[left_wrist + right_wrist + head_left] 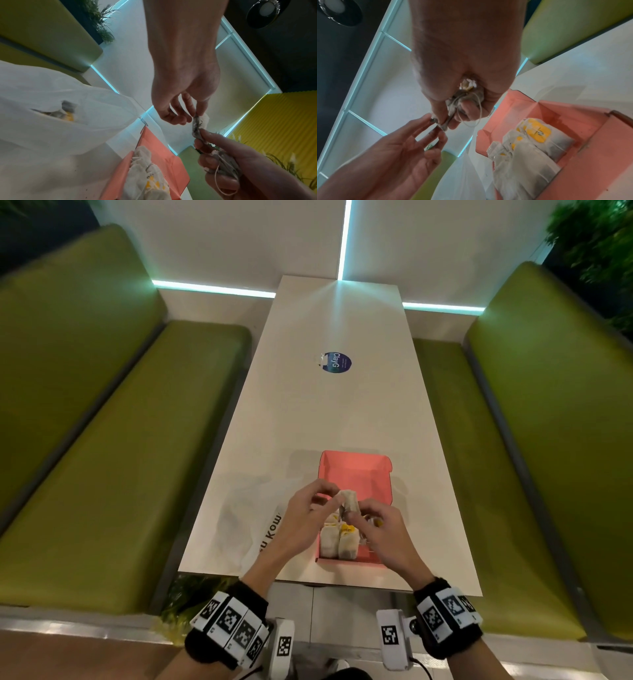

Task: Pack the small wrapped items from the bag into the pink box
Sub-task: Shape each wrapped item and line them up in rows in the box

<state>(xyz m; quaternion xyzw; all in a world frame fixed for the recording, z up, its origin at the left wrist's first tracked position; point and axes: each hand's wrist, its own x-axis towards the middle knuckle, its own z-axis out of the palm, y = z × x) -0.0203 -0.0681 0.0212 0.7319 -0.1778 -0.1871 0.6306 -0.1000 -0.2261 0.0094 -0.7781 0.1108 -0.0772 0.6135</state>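
The pink box [354, 470] lies open on the table, with several wrapped tea bags [339, 541] with yellow tags packed at its near end. Above the box both hands share one tea bag [349, 498]. My left hand [334, 498] pinches its upper end with the fingertips [197, 115]. My right hand [356, 515] pinches the lower end and also grips a bunch of tea bags [465, 100] with loose string in its palm. The white plastic bag [250, 515] lies just left of the box, and a few wrapped items [67, 112] show inside it.
The white table [335, 412] is long and narrow, with a round blue sticker [336, 362] at its middle. Green padded benches [102, 440] run along both sides. The box sits close to the table's near edge.
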